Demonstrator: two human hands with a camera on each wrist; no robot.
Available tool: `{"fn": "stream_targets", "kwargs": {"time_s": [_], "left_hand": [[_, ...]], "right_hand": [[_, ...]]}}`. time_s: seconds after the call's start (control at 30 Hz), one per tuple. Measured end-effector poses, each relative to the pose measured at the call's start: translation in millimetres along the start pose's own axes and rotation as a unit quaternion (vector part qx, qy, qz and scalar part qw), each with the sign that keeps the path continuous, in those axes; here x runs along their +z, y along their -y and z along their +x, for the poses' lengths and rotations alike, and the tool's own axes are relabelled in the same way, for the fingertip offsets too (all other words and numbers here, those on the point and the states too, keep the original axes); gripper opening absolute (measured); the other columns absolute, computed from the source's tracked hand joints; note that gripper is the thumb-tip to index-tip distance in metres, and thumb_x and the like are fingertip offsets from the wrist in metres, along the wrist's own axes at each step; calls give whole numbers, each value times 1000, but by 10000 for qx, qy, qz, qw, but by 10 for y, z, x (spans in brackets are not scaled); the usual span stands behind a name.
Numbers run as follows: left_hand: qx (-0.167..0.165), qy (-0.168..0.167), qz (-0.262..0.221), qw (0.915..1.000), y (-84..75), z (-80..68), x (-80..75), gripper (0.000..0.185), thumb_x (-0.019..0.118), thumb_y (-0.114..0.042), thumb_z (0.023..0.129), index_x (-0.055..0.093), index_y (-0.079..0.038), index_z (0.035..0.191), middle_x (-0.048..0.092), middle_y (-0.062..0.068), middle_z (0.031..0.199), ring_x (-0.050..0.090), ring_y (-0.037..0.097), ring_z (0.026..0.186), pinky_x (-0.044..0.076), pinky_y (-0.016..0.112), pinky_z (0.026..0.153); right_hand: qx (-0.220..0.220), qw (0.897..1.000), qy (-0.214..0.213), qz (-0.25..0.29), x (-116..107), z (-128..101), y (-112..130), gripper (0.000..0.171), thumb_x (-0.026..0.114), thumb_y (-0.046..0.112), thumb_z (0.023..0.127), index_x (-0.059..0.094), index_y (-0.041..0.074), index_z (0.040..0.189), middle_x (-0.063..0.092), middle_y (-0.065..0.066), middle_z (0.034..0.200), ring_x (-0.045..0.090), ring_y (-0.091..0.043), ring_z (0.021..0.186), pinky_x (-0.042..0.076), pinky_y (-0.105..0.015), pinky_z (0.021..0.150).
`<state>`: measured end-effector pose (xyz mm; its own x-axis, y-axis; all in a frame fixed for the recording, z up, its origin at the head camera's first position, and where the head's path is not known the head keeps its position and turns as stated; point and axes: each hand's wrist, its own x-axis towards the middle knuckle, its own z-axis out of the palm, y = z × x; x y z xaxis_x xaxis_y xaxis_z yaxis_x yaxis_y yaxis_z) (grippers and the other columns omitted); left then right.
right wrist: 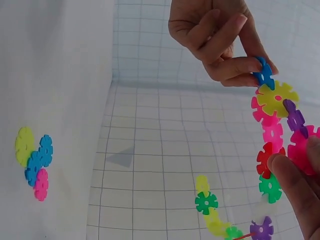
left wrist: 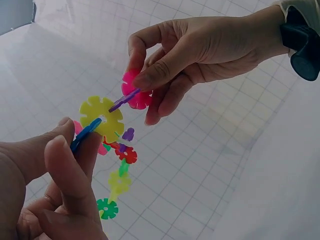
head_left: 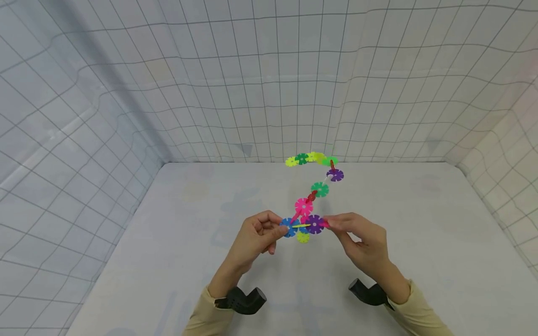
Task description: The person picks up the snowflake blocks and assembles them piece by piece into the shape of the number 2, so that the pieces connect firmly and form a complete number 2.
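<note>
My left hand [head_left: 256,235] pinches a blue notched plastic disc [head_left: 289,227] between thumb and fingers. A yellow disc [left wrist: 101,120] is slotted into that blue one, and a purple disc [head_left: 314,224] joins the yellow one's other side. Beyond the purple piece sits a bright pink disc [left wrist: 136,92], which my right hand [head_left: 363,238] pinches by thumb and fingertips. From the blue end, a chain of interlocked discs runs away from me: pink [head_left: 304,206], red, green [head_left: 320,189], white, purple [head_left: 335,175], then green and yellow ones curving left.
Loose discs in yellow [right wrist: 24,146], blue [right wrist: 34,169] and pink [right wrist: 41,185] lie close together on the white table [head_left: 189,261]. In the head view they sit just beneath the held pieces. White walls with a dark grid [head_left: 269,84] enclose the table.
</note>
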<state>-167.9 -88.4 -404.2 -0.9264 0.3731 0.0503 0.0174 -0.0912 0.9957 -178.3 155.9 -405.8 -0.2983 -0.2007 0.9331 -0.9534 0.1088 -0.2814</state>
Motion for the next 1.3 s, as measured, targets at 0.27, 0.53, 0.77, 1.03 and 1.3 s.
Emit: {"fn": "stream_targets", "kwargs": {"time_s": [0.27,0.53,0.77,1.03,1.3], "left_hand": [[-255,301,211,9990,50,12,29,25,59,-23,96,57,1,102,69,15,89,50,11,48,30,21,46],[-290,3,157,9995,178,25,318,30,66,-27,91,71,0,103,71,7,89,56,14,54,32,20,47],[-471,-627,-929,9926,237,9,471,22,68,-19,90,70,-2,102,71,5,88,53,10,50,31,20,45],[-61,-1035,-705,9921,256,26,436,21,69,-18,88,71,1,98,71,8,84,53,11,51,28,21,44],[236,-1403,-365,9892,228,70,287,24,68,-18,89,70,5,96,71,11,86,54,12,52,30,21,45]], "right_hand": [[-135,9985,152,-512,2,-48,-31,20,60,11,94,70,-6,89,69,-15,86,68,-19,78,51,-20,74],[-10,9977,272,-614,43,-97,-13,23,59,17,95,69,-4,92,69,-14,85,68,-22,76,51,-21,72],[32,9982,321,-501,110,-139,-14,22,60,17,95,70,-3,92,67,-14,87,68,-24,76,51,-22,74],[531,9973,494,148,138,-118,-41,24,61,18,94,68,-4,92,68,-15,89,66,-23,82,51,-21,74],[2262,9681,1052,250,76,-321,-369,15,64,-1,88,67,3,102,69,-7,91,67,-15,75,53,-25,59]]}}
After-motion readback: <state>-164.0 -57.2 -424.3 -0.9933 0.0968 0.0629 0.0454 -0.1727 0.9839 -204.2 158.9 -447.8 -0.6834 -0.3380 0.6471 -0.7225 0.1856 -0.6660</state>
